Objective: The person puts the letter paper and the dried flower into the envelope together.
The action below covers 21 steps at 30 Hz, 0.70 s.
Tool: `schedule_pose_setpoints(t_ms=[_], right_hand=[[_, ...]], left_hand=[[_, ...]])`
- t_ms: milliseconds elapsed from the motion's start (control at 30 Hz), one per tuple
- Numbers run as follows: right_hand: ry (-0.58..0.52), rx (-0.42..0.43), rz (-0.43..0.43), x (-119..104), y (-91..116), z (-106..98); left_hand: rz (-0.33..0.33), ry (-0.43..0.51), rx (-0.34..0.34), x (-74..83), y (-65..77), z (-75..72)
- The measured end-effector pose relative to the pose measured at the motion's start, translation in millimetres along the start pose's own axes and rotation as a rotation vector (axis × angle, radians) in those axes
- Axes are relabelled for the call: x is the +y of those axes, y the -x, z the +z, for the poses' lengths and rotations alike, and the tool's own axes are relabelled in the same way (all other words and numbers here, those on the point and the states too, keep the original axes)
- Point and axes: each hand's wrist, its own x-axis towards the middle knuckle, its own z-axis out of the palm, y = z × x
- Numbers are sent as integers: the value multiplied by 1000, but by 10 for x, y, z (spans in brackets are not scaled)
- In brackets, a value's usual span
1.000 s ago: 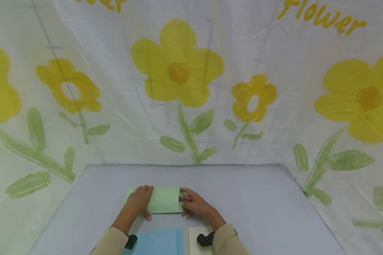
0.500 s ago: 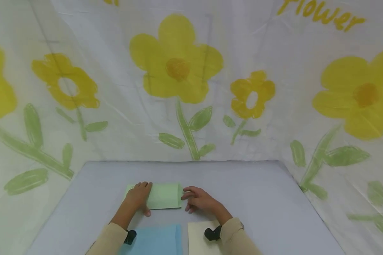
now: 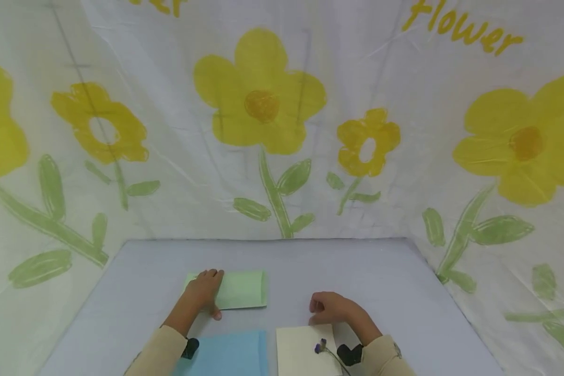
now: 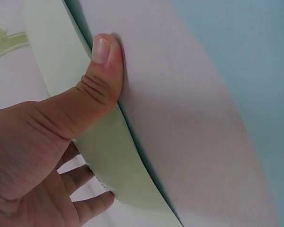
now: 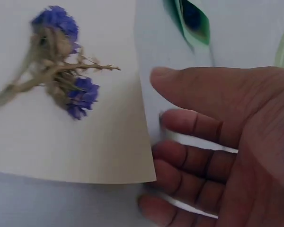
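Note:
A folded light green paper [image 3: 242, 290] lies toward the middle of the table. My left hand [image 3: 204, 289] rests across its left part, thumb at the near edge and fingers by the far edge. In the right wrist view, the open end of the green fold [image 5: 203, 35] shows something dark blue inside. My right hand [image 3: 331, 307] is at the far edge of a cream paper [image 3: 296, 347], fingers loosely bent and holding nothing. A dried flower sprig [image 5: 83, 94] with purple-blue blooms and a brown stem lies on the cream paper.
A blue folded paper [image 3: 230, 352] lies at the table's near side, left of the cream paper. Behind the grey-white table [image 3: 348, 261] hangs a white cloth [image 3: 169, 156] painted with yellow flowers.
My right hand has left the green paper's right end and moved right and nearer, to the cream paper. The flower sprig now shows there. My left hand stays on the green paper.

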Motion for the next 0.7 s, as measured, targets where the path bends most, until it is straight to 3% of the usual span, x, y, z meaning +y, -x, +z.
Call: schedule_pose_setpoints(t_ms=[167,333,400,500,567,700], right_hand=[[78,14,69,-38,115,69],[100,48,57,-26,153,164],[97,55,50,-27,168,178],[100,56,37,-24,186,183],[95,58,17,-26,196,163],[43,48,-31,-20,212,129]], left_hand=[[-6,39,-6,-62,-23,46],[61,121,99,-127,85,158],[98,166,158,-111,194,205],[133,260,184,-27,437,271],[178,298,160,53,619,298],[272,310,44,193,966,364]])
